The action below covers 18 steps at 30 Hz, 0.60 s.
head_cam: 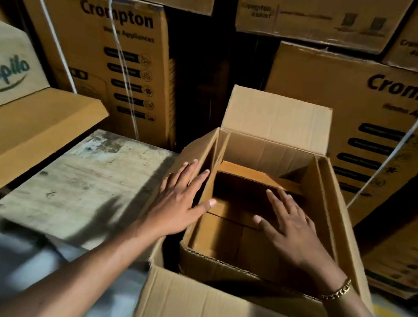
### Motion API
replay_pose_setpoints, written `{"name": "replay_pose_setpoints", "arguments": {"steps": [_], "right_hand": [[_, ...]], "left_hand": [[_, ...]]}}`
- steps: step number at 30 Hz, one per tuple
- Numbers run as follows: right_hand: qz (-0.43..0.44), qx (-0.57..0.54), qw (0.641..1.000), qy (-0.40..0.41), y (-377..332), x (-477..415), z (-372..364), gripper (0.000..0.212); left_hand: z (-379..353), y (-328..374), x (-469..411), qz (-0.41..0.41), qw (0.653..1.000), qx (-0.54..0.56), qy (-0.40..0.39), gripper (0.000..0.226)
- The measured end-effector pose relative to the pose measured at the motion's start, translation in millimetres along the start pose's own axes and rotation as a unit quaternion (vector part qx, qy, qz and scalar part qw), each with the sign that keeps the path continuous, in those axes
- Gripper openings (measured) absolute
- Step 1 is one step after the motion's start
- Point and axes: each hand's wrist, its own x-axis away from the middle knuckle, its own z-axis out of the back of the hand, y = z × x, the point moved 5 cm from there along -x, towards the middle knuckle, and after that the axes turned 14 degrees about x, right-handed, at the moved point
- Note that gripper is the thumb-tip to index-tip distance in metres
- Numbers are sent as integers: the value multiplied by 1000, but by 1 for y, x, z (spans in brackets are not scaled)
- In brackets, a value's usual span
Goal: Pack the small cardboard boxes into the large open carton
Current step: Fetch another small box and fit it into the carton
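Fingers: left hand's fingers [188, 171] straight and spread, laid against the left side flap; thumb hooks over the rim. Right hand's fingers [275, 198] also straight and fanned, palm down inside. Neither clamps anything.

Backdrop: stacked printed cartons [114, 62] wall off the far side, strapped with white bands.

Large open carton [269, 152]: centre of view, all flaps up or out, far flap upright. It stands just beside a worn tabletop [90, 175] on the left.

Small cardboard boxes [219, 233]: down in the carton's floor, brown tops lying level, deep in shadow. Seams between them are dim, so the count is unclear. One top at the far end catches light.

Left hand [180, 202]: steadies the carton's left wall.

Right hand [292, 221]: low over the packed tops; whether it presses them or only hovers I cannot tell.

Gold bracelet [337, 291]: on the right wrist, at the near rim.

Judgement: step in hand looks like seating or levelling the bottom layer. Depth remains above it, so packing seems early. Next move likely calls for lifting the right hand clear of the walls and fetching another small box, set square against its neighbours.
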Motion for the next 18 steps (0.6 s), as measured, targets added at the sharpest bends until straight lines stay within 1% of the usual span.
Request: {"name": "replay_pose_setpoints", "arguments": {"steps": [3,8,9,12,14,18], "right_hand": [[29,-19,999,26,-33,-7,1,91],[82,-16,996,37,-111,-21,16,97],[90,-10,995,40,-130,-26,19,96],[107,1,993,58,-192,-44,24,82],[122,3,990,78,-242,-59,24,81],[155,-13,983,95,-345,-86,14,100]], "left_hand": [[25,-15,20,19,1000,1,17,72],[86,-60,55,42,997,-18,64,76],[101,-72,63,47,996,-25,75,77],[145,-113,90,62,991,-50,107,79],[180,-150,112,77,988,-64,118,80],[258,-225,159,115,980,-75,141,83]]}}
